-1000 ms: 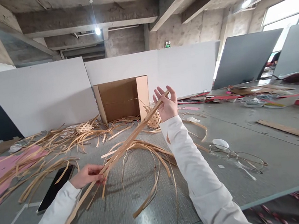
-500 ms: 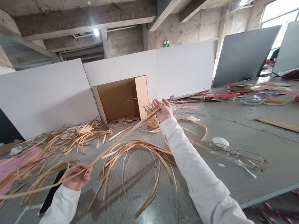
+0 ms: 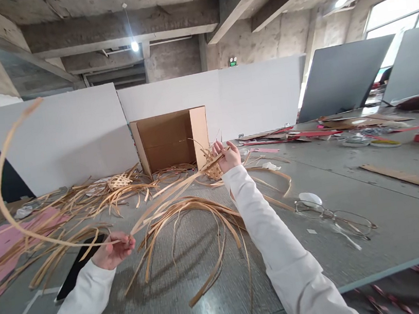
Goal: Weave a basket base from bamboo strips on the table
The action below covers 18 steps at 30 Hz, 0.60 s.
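Observation:
A long, thin tan strip [image 3: 168,196], like split bamboo or rattan, stretches between my two hands. My left hand [image 3: 114,249] pinches it low on the left, and its free end curls up high past the hand. Farther off, my right hand [image 3: 227,155] grips the other end between thumb and fingers. Just behind that hand sits a small woven piece [image 3: 211,164], partly covered by it. Beneath the strip, a bundle of loose strips [image 3: 188,204] arches over the grey table [image 3: 156,310].
A cardboard box [image 3: 167,137] stands open at the back against white panels. More strips and a woven piece [image 3: 119,181] lie left, with pink paper [image 3: 43,222] and a black phone [image 3: 77,269]. Eyeglasses [image 3: 339,219] and a cardboard strip [image 3: 411,180] lie right.
My left hand has shifted slightly right along with the strip. The strip's free left end has swung up into a tall curve. My right hand has stayed almost still.

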Each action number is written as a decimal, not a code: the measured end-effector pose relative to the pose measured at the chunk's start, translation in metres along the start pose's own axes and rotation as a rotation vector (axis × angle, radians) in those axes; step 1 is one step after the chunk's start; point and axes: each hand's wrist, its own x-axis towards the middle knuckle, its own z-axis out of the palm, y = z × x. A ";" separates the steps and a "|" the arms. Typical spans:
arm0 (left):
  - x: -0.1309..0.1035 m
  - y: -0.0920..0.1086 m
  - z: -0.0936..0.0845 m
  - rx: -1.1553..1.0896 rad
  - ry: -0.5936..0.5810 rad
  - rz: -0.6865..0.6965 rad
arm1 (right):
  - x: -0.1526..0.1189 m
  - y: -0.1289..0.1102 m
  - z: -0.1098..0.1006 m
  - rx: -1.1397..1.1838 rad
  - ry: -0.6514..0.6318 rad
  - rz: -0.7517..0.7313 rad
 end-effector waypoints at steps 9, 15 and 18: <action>0.005 0.004 0.022 0.138 -0.107 -0.160 | -0.003 -0.006 0.002 -0.030 -0.051 0.020; 0.010 0.004 0.026 0.113 -0.016 -0.112 | -0.005 -0.008 0.002 -0.078 -0.133 -0.014; 0.015 0.008 0.020 0.051 0.091 0.007 | -0.007 -0.011 0.002 -0.155 -0.182 -0.085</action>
